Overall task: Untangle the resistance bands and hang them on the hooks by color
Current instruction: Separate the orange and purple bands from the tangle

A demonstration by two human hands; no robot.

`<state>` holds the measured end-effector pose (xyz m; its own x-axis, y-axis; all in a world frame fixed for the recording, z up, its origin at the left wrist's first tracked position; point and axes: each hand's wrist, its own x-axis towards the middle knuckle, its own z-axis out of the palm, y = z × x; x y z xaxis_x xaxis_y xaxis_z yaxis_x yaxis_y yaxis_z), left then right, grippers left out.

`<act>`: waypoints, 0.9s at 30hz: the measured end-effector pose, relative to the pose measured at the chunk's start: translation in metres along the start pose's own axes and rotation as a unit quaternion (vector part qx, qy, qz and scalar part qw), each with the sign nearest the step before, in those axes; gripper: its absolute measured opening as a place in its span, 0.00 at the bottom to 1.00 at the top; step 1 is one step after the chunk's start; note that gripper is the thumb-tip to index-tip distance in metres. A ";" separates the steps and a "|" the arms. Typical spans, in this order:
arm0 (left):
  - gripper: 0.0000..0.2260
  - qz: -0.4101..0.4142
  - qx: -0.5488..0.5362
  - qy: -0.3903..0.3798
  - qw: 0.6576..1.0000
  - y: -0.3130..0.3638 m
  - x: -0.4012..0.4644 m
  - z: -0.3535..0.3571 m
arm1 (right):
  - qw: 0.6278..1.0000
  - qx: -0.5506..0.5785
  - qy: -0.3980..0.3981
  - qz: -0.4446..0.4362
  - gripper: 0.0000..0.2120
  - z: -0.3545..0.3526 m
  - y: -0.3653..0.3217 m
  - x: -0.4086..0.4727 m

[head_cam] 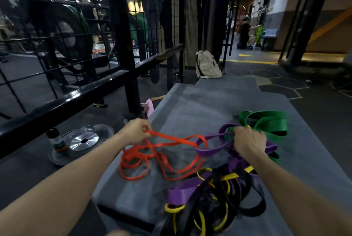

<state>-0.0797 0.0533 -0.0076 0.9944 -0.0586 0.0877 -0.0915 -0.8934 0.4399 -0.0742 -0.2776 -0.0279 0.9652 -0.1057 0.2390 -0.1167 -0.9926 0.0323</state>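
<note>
5 colours of resistance band are all heaped on this grey padded worktop (190, 106) and honestly the job has barely started. No band is hanging on anything that I can see, and I can't even make out the hooks from where I'm standing, just black cage mesh (62, 48) off to the left.

The left hand (136, 131) is clamped on a strand of the red bands (163, 157), fingers curled round it, drawing it out to the left so it runs taut toward the knot. The right hand (249, 140) is closed over the spot where the purple bands (209, 149) and green bands (266, 123) cross, pinning that bundle down on the worktop. A red loop is threaded through a purple one right between the 2 hands, so that looks like the snag being worked.

Nearer the person, the black bands (245, 188) and thin yellow bands (226, 177) are a proper mess, woven through each other and through more purple, none of it held by either hand.

My read: red is closest to coming free, maybe 1 crossing left. After that it's green, purple, black and yellow, then all the hanging.

There's also a weight plate (83, 140) on the floor at the left with a small bottle (56, 138) on it, and a beige backpack (207, 65) further back.
</note>
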 end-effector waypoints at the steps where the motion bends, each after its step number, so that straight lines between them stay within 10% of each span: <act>1: 0.12 0.004 0.010 -0.025 1.000 -0.006 -0.004 0.003 | 1.000 -0.007 -0.004 0.009 0.16 0.002 0.003 0.000; 16: 0.09 -0.078 -0.359 -0.015 0.930 0.011 0.000 0.035 | 0.957 -0.085 -0.107 -0.258 0.26 -0.002 -0.004 0.004; 20: 0.08 -0.054 -0.271 -0.005 0.961 -0.004 -0.003 0.034 | 0.935 -0.110 -0.150 -0.302 0.27 -0.008 -0.016 0.008; 24: 0.11 -0.016 0.044 -0.031 0.998 -0.027 -0.013 0.027 | 0.931 -0.119 -0.197 -0.285 0.25 -0.006 -0.020 0.012; 27: 0.12 -0.040 0.042 -0.054 0.997 -0.042 -0.028 0.024 | 0.949 -0.102 -0.171 -0.243 0.28 0.003 -0.023 0.011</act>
<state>-0.1027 0.0821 -0.0501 0.9986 -0.0295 -0.0443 -0.0114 -0.9313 0.3642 -0.0602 -0.2559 -0.0286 0.9320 0.3146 -0.1800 0.3530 -0.9005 0.2540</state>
